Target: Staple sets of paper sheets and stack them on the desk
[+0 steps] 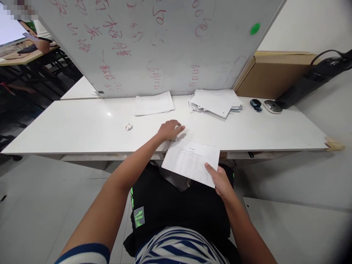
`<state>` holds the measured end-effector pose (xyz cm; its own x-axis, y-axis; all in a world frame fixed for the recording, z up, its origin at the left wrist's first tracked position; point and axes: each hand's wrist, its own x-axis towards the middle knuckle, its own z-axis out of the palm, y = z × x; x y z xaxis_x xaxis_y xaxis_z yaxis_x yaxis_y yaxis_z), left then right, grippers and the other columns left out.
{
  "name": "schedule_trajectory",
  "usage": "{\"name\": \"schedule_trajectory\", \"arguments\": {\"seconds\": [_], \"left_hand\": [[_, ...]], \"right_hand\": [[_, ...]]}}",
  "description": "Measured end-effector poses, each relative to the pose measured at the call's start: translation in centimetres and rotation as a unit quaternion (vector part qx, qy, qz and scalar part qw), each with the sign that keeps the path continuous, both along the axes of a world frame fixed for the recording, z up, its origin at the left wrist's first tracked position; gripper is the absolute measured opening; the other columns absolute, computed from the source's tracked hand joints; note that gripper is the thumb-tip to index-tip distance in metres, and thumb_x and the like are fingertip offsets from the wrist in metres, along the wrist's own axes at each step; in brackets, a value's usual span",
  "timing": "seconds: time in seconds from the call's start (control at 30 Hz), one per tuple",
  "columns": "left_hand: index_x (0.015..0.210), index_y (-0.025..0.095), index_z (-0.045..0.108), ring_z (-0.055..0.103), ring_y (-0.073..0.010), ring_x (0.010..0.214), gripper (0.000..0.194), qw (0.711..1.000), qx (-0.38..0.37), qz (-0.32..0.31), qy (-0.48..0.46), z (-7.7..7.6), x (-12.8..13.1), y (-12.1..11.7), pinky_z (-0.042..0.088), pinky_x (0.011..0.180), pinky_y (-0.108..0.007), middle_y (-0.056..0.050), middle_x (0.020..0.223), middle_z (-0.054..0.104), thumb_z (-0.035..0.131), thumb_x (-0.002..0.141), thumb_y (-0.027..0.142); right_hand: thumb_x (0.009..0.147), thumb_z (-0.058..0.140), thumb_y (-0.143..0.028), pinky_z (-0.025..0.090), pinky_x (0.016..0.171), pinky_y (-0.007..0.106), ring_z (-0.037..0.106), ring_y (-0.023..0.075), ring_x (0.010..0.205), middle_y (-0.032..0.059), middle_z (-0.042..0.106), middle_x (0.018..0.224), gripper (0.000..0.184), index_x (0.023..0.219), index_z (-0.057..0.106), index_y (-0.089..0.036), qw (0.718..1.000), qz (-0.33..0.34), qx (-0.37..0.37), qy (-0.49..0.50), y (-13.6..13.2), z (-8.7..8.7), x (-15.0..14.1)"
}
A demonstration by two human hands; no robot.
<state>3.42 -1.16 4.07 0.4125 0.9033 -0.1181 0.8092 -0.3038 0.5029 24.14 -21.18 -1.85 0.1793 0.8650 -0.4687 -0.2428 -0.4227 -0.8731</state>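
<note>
A printed sheet of paper (189,157) with a table of rows and columns is in my right hand (222,180), thumb on top and fingers underneath at its near right corner. Its far edge lies at the front edge of the white desk, and the near part hangs over my lap. Just beyond the sheet's far left corner, my left hand (170,130) is over the desktop, fingers stretched forward and thumb apart, with nothing seen in it. Farther back lie a thin stack of papers (154,103) and a messier paper pile (216,102).
A whiteboard (176,47) with red writing stands at the back of the desk (82,124). A small white ring-like object (128,127) lies left. To the right are a dark watch-like item (256,105), a mouse (272,106), a cardboard box (272,75) and a black cylinder (305,80).
</note>
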Motion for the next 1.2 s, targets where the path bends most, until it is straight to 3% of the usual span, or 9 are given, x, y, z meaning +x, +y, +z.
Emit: {"name": "schedule_trajectory", "arguments": {"seconds": [0.13, 0.27, 0.37, 0.43, 0.53, 0.67, 0.77, 0.87, 1.2], "left_hand": [[0.117, 0.025, 0.057, 0.055, -0.0252, 0.114, 0.06, 0.972, -0.075, 0.034, -0.218, 1.3, -1.6, 0.7, 0.042, 0.095, -0.041, -0.006, 0.128, 0.059, 0.026, 0.087, 0.068], [0.127, 0.024, 0.048, 0.056, -0.0214, 0.114, 0.063, 0.924, 0.016, 0.143, -0.355, 1.8, -4.8, 0.9, 0.045, 0.092, -0.039, -0.008, 0.131, 0.057, 0.014, 0.091, 0.063], [0.116, 0.019, 0.056, 0.054, -0.023, 0.114, 0.06, 0.928, 0.094, 0.183, -0.31, 0.5, -7.2, 0.1, 0.043, 0.094, -0.039, -0.009, 0.123, 0.062, 0.022, 0.092, 0.06], [0.103, 0.018, 0.065, 0.056, -0.0244, 0.11, 0.055, 0.955, 0.087, 0.154, -0.238, -0.8, -8.3, -0.6, 0.042, 0.096, -0.039, -0.008, 0.115, 0.066, 0.029, 0.091, 0.058], [0.096, 0.019, 0.07, 0.057, -0.024, 0.11, 0.054, 0.973, 0.094, 0.109, -0.182, -2.2, -8.9, -1.4, 0.04, 0.098, -0.038, -0.005, 0.111, 0.068, 0.028, 0.093, 0.054], [0.095, 0.024, 0.072, 0.058, -0.0226, 0.11, 0.054, 0.981, 0.103, 0.06, -0.155, -2.3, -8.9, -1.9, 0.04, 0.099, -0.037, 0.0, 0.11, 0.069, 0.027, 0.093, 0.054], [0.102, 0.025, 0.069, 0.056, -0.024, 0.113, 0.045, 0.984, 0.122, 0.008, -0.131, -2.0, -9.0, -2.5, 0.039, 0.101, -0.037, -0.001, 0.115, 0.067, 0.046, 0.085, 0.059], [0.114, 0.024, 0.063, 0.052, -0.0263, 0.118, 0.054, 0.984, 0.136, -0.032, -0.112, -2.3, -9.1, -3.2, 0.039, 0.102, -0.039, -0.003, 0.124, 0.062, 0.063, 0.073, 0.059], [0.104, 0.021, 0.066, 0.058, -0.0251, 0.109, 0.039, 0.979, 0.148, 0.001, -0.14, -3.6, -9.2, -3.2, 0.043, 0.096, -0.039, -0.005, 0.116, 0.065, 0.064, 0.075, 0.047]], "right_hand": [[0.075, 0.07, -0.047, 0.049, 0.095, 0.042, 0.065, 0.0285, 0.104, 0.0101, 0.069, 0.111, 0.043, 0.104, 0.068, -0.016, 0.999, -0.01, 0.01, -0.048, -0.5, -0.1, 1.2], [0.074, 0.07, -0.05, 0.052, 0.091, 0.041, 0.064, 0.029, 0.104, 0.0105, 0.069, 0.111, 0.047, 0.104, 0.068, -0.014, 0.994, -0.06, 0.014, -0.087, -1.8, 0.4, 3.5], [0.072, 0.071, -0.051, 0.054, 0.087, 0.038, 0.065, 0.0285, 0.102, 0.0104, 0.069, 0.111, 0.05, 0.106, 0.068, -0.014, 0.988, -0.103, 0.022, -0.115, -2.8, 0.8, 5.2], [0.071, 0.072, -0.051, 0.054, 0.087, 0.037, 0.065, 0.028, 0.103, 0.0102, 0.069, 0.111, 0.051, 0.106, 0.069, -0.014, 0.983, -0.122, 0.032, -0.132, -3.2, 0.9, 5.9], [0.071, 0.072, -0.052, 0.053, 0.089, 0.036, 0.064, 0.0275, 0.105, 0.0099, 0.069, 0.111, 0.051, 0.105, 0.069, -0.015, 0.98, -0.127, 0.042, -0.149, -2.9, 0.7, 6.3], [0.072, 0.069, -0.055, 0.052, 0.089, 0.04, 0.065, 0.0294, 0.102, 0.0107, 0.07, 0.108, 0.052, 0.104, 0.069, -0.014, 0.975, -0.094, 0.047, -0.194, -1.7, 0.8, 6.6], [0.073, 0.069, -0.054, 0.052, 0.088, 0.041, 0.065, 0.0299, 0.101, 0.0097, 0.071, 0.108, 0.05, 0.104, 0.07, -0.015, 0.969, -0.084, 0.072, -0.221, -1.0, 1.4, 6.9], [0.073, 0.069, -0.053, 0.053, 0.088, 0.04, 0.065, 0.029, 0.102, 0.0089, 0.07, 0.108, 0.048, 0.104, 0.07, -0.016, 0.969, -0.084, 0.103, -0.209, -0.6, 2.1, 7.0], [0.073, 0.07, -0.051, 0.053, 0.09, 0.039, 0.065, 0.0275, 0.104, 0.0094, 0.069, 0.112, 0.046, 0.103, 0.07, -0.016, 0.979, -0.086, 0.086, -0.165, -0.7, 1.9, 5.3]]}}
